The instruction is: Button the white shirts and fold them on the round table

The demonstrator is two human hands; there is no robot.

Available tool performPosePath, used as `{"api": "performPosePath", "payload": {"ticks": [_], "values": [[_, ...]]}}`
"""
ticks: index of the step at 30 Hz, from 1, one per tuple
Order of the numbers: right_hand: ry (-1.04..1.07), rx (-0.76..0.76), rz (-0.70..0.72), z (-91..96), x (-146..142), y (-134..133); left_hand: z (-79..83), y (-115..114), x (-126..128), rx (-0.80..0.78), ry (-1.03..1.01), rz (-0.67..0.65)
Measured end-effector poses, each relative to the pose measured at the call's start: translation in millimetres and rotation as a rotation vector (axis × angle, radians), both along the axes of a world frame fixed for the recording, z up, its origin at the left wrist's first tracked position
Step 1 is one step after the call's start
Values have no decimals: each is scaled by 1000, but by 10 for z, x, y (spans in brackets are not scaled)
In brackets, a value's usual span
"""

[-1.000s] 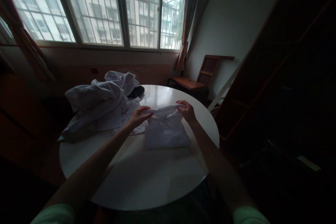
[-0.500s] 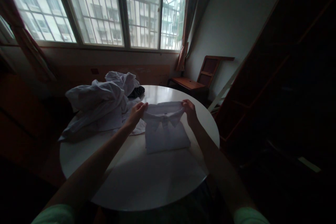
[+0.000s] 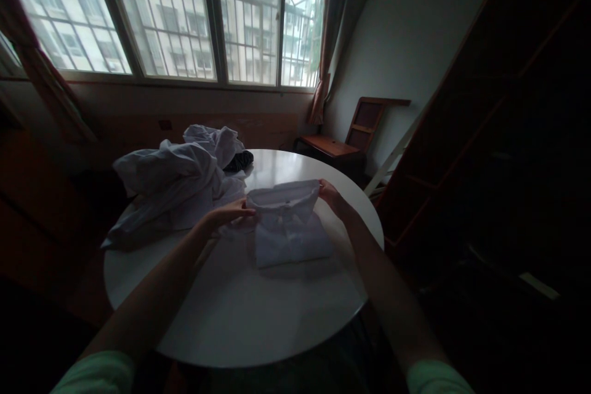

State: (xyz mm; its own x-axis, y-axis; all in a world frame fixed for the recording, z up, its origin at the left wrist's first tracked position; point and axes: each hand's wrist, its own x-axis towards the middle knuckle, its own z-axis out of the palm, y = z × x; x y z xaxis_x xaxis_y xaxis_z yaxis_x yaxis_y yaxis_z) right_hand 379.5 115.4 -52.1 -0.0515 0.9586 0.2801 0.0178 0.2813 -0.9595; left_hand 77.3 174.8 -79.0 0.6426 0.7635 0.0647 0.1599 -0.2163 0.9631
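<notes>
Fingers [image 3: 246,211] of the left hand [image 3: 228,213] appeared to pinch the raised collar [image 3: 282,198] of the white shirt [image 3: 293,247] at its left end; those of the right hand [image 3: 330,192] gripped its right end, their tips partly hidden by the cloth. The step looked like shaping the collar. Done well, it seemed to call for a light, even pull from both ends, with the left end, which appeared lower, brought level, and the folds beneath left undisturbed. The shirt lay folded on the round bench [image 3: 231,326], its collar standing between the two hands and its flat part on the person's side of them. Left of the shirt and beyond it sat a heap of white clothes [image 3: 173,178].
</notes>
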Motion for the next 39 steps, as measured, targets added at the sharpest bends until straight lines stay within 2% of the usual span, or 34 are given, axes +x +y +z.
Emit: {"api": "performPosePath", "payload": {"ticks": [3, 6, 10, 13, 18, 22, 26, 29, 33, 36, 39], "values": [[-54, 11, 154, -4, 4, -16, 47, -34, -29, -90, 125, -159], [-87, -13, 172, 25, -3, -41, 119, -91, 5, -80, 145, -85], [-89, -2, 10, 62, -22, -43, 187, -132, 141, 3, -69, 116], [-91, 42, -135, 41, -45, 4, 167, -118, 268, 38, -213, 293], [-372, -21, -388, -140, -89, 109, -30, -80, 378, 104, -112, 493], [-489, -21, -479, -239, -118, 144, -99, -84, 391, 86, -110, 500], [-336, 54, -453, -196, -110, 156, 31, -115, 406, 97, -265, 484], [-166, 79, -416, -145, -105, 142, 112, -144, 415, 27, -362, 483], [-26, -6, -348, -106, -132, 101, 87, -157, 419, -162, -479, 488], [94, -63, -316, -87, -155, 77, 51, -161, 439, -291, -566, 445], [151, -190, -325, -84, -148, 69, 55, -190, 477, -403, -598, 398]]}}
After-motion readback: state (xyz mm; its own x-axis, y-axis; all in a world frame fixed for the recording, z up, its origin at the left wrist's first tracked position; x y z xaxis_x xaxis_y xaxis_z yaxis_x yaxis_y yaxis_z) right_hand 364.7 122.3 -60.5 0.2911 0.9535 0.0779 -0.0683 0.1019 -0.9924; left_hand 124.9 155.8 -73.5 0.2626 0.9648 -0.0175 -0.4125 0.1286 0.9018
